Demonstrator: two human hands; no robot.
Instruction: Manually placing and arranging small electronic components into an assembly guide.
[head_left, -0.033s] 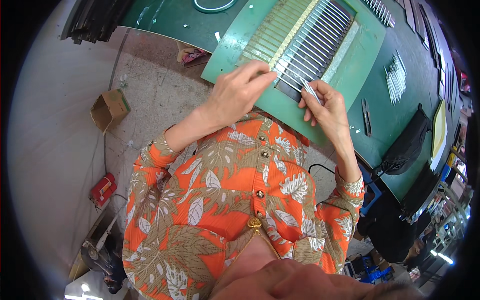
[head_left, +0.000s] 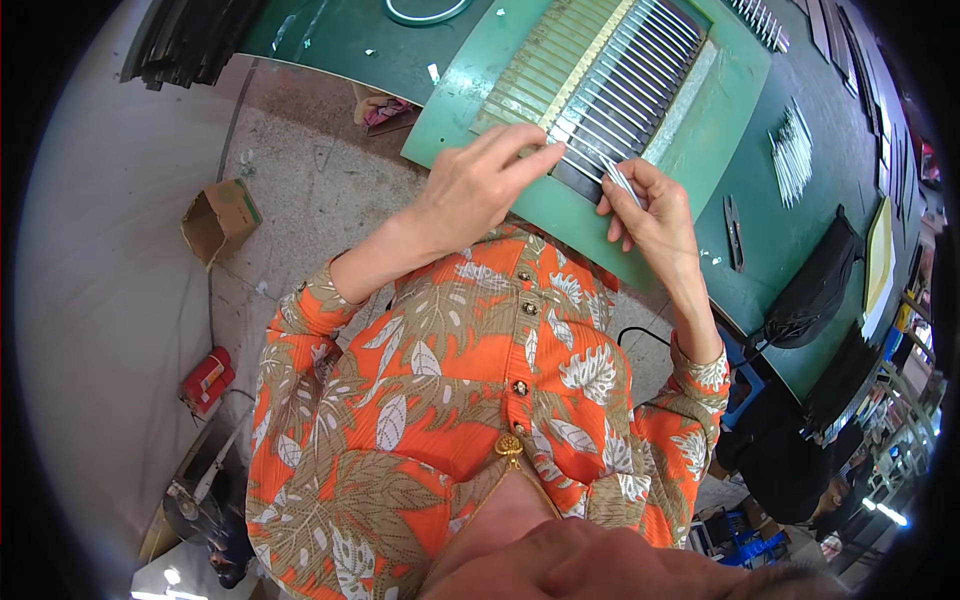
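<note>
A green board (head_left: pixel 448 112) lies in front of me. Its slotted jig (head_left: pixel 650 85) carries a row of thin metal rods over a dark bed, with a pale toothed strip (head_left: pixel 580 78) along their left ends. My left hand (head_left: pixel 485 185) hovers at the left end of the nearest rods. Its thumb and forefinger are a little apart, and I see nothing between them. By the right end of the same rods, my right hand (head_left: pixel 655 212) grips a small bundle of metal rods (head_left: pixel 622 180) between thumb and fingers. The bundle's lower part is hidden in the palm.
On the green table right of the board are a pile of loose rods (head_left: pixel 793 160), scissors-like snips (head_left: pixel 735 235) and a black pouch (head_left: pixel 822 285). Dark strips (head_left: pixel 195 35) lie at the far left. A cardboard box (head_left: pixel 220 222) and a red object (head_left: pixel 207 380) stand on the floor.
My left thumb has shifted slightly to the right, and the gap to the forefinger looks wider. My right hand and its bundle of metal rods stay in place.
</note>
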